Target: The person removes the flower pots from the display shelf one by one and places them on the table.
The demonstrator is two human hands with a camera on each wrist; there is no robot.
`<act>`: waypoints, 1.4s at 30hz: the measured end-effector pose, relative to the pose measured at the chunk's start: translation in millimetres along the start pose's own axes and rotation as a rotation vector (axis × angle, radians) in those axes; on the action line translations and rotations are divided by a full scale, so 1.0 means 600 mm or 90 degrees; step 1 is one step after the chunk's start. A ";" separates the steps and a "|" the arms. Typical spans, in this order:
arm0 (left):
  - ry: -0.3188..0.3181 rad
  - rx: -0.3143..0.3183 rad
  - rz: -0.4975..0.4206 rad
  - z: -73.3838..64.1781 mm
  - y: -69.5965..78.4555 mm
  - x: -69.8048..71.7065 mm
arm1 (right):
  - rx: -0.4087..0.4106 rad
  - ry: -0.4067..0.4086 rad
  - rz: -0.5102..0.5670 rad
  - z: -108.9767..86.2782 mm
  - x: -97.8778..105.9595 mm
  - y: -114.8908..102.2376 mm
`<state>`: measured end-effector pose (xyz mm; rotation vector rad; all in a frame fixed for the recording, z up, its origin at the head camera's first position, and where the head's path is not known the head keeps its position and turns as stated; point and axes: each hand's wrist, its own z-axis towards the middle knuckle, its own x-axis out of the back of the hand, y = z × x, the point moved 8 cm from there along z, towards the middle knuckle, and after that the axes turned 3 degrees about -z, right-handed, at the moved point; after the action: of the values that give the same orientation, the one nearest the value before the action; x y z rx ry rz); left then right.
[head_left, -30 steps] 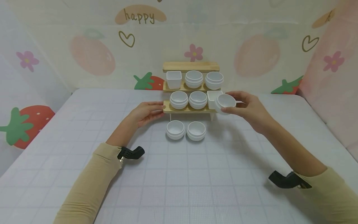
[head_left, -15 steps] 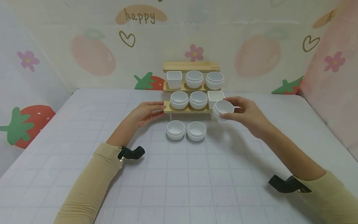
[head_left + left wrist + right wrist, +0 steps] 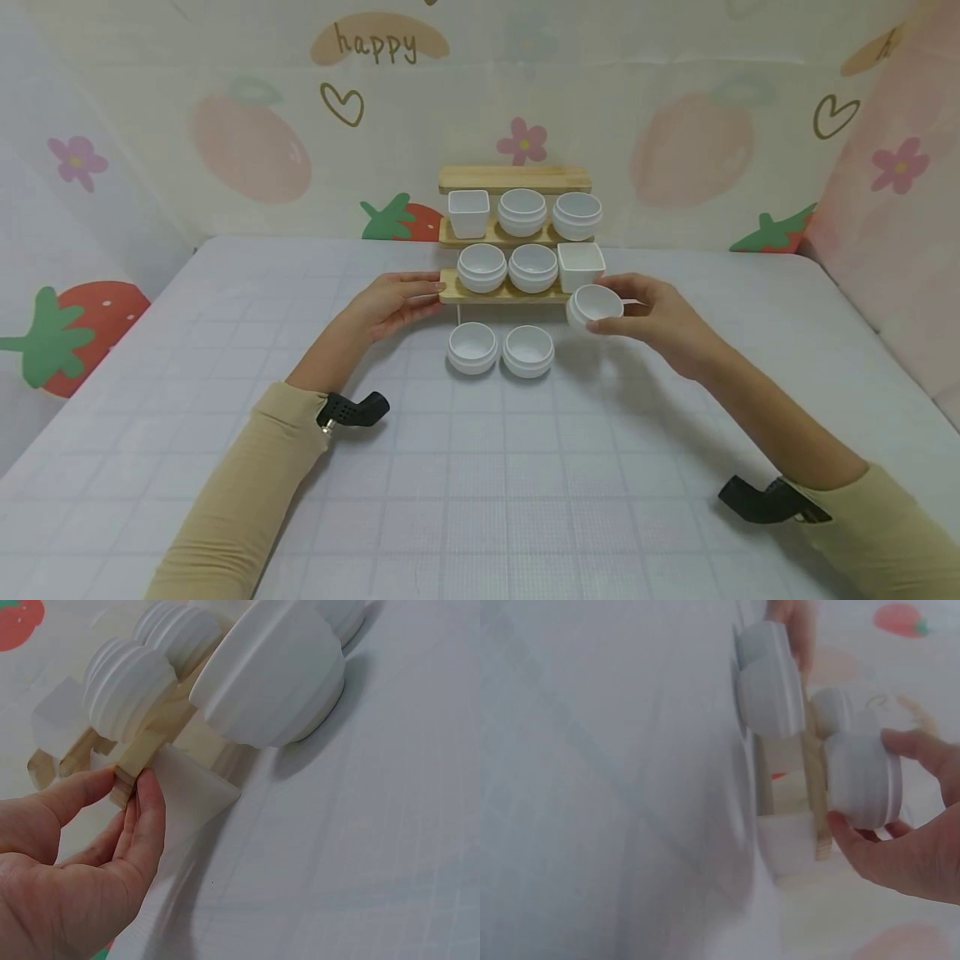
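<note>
My right hand (image 3: 667,327) holds a round white bowl (image 3: 583,313) just in front of the right end of the lowest wooden shelf board (image 3: 487,296). In the right wrist view, thumb and fingers grip this bowl (image 3: 864,780) from both sides. On the left, my other hand (image 3: 393,304) pinches the board's end (image 3: 139,754) between thumb and fingers, as the left wrist view shows. Two round bowls and a square white bowl (image 3: 580,265) stand on that board. The square one is right behind the held bowl.
The middle board carries a square bowl (image 3: 468,213) and two round bowls (image 3: 522,212); the top board (image 3: 514,177) is above them. Two more round bowls, one left (image 3: 472,348) and one right (image 3: 528,351), stand on the table in front of the stand. A printed wall sheet hangs behind.
My right hand has brought the round bowl down and slightly left, away from in front of the square bowl, uncovering more of it. The left hand stays at the board's end.
</note>
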<state>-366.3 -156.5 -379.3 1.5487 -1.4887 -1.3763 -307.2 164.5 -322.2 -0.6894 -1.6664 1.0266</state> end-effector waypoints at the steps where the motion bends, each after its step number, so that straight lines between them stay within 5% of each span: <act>1: 0.000 0.000 -0.001 0.000 0.000 0.000 | 0.000 -0.001 -0.002 0.000 -0.001 0.002; 42: -0.007 0.005 -0.028 0.000 0.000 -0.002 | -0.023 -0.076 -0.028 0.010 -0.033 0.037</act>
<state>-366.1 -155.7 -379.0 1.5884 -1.4765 -1.4082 -307.1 156.7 -351.8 -0.6221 -1.7995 1.0266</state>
